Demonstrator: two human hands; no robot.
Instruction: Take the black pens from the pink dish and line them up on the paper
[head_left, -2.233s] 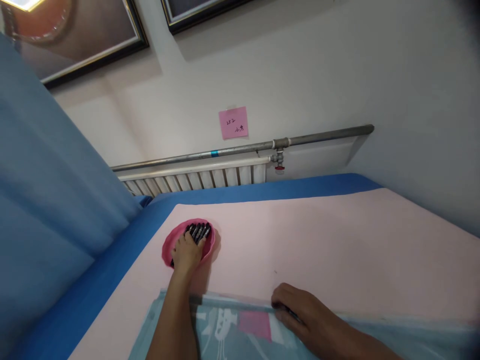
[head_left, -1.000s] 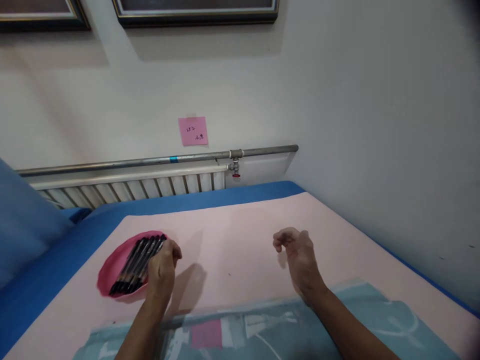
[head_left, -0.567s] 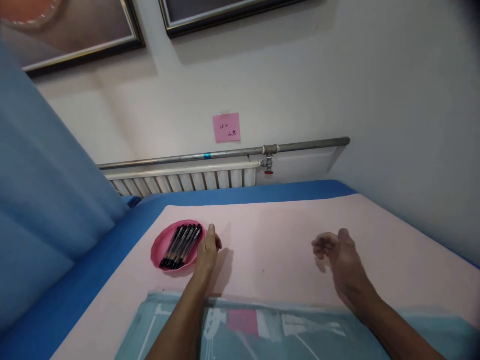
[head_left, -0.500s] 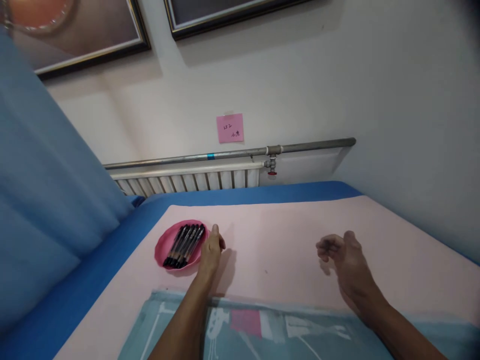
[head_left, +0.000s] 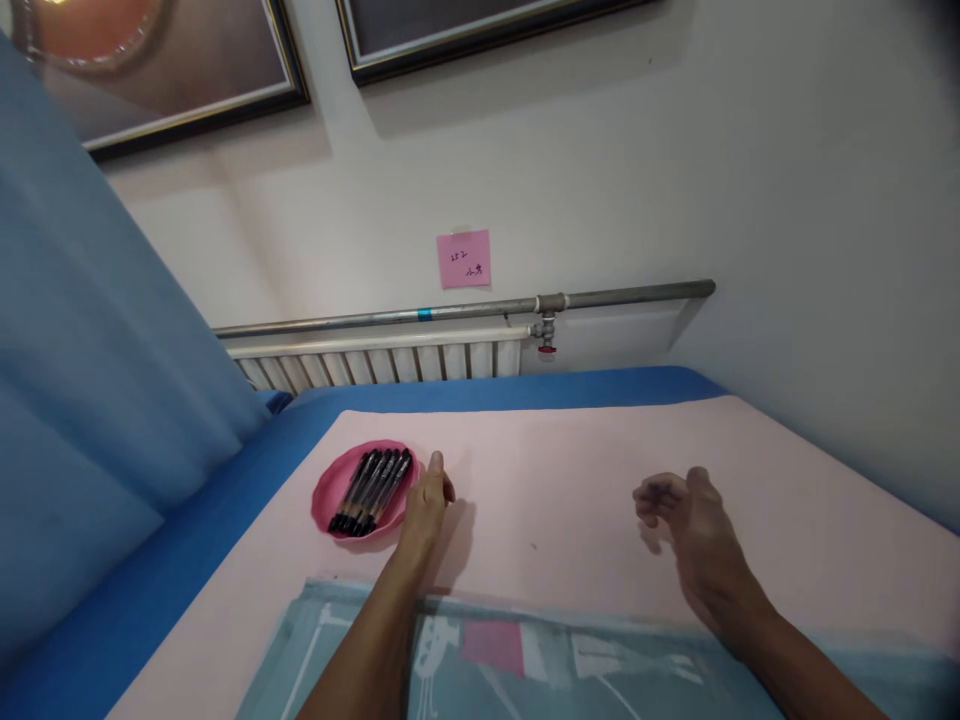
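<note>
A pink plate (head_left: pixel 320 500) with a wavy rim stands at the left, holding several black-capped clear pens (head_left: pixel 373 490) side by side. Just right of its rim is my left hand (head_left: pixel 426 505), thumb up and fingers loosely curled, with no object showing in it; part of its fingers is hidden behind the palm. Farther right, my right hand (head_left: pixel 697 530) hovers over the pale pink sheet (head_left: pixel 555 480), its fingers half bent and its thumb apart. Nothing shows between those fingers.
A teal patterned cloth (head_left: pixel 547 665) lies along the near edge under my forearms. Blue bedding (head_left: pixel 480 392) shows beyond the sheet. A blue curtain (head_left: pixel 97 380) hangs at left. Against the wall are a radiator (head_left: pixel 390 365), a pipe (head_left: pixel 637 295) and a pink note (head_left: pixel 463 259).
The view has shifted very slightly, so everything sits a little lower and to the right. Both hands keep nearly the same pose, and the pens stay on the plate.
</note>
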